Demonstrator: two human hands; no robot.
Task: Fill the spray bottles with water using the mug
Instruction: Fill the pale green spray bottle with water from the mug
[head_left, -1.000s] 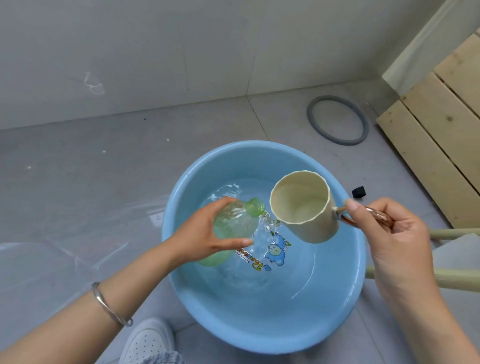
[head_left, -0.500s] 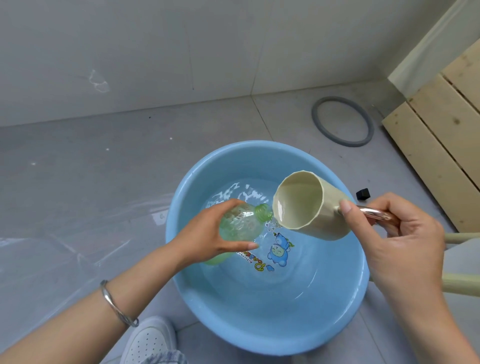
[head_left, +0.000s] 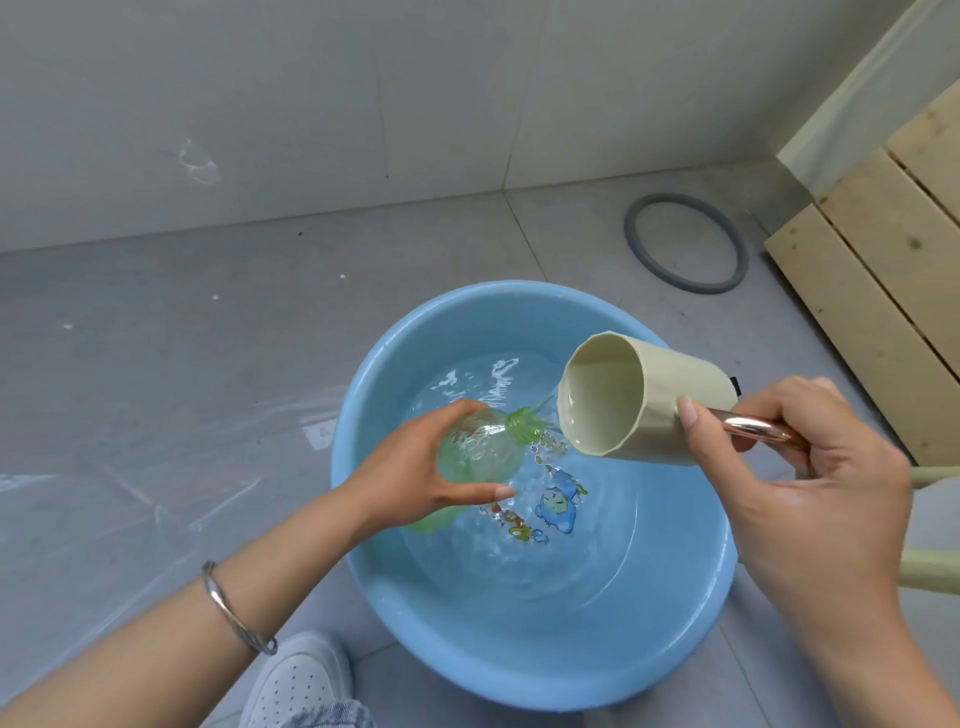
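Two grips: left hand (head_left: 415, 483) holds bottle (head_left: 480, 447) (base hidden), right hand (head_left: 810, 499) holds mug (head_left: 670, 405).

Right hand (head_left: 810, 483) tips mug (head_left: 649, 400) toward gripped green bottle (head_left: 480, 447)

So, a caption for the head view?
Right hand tilts mug toward green bottle gripped by left hand over blue basin.

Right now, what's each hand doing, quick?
Left hand: grips the green spray bottle over the basin.
Right hand: holds the tilted mug by its handle.
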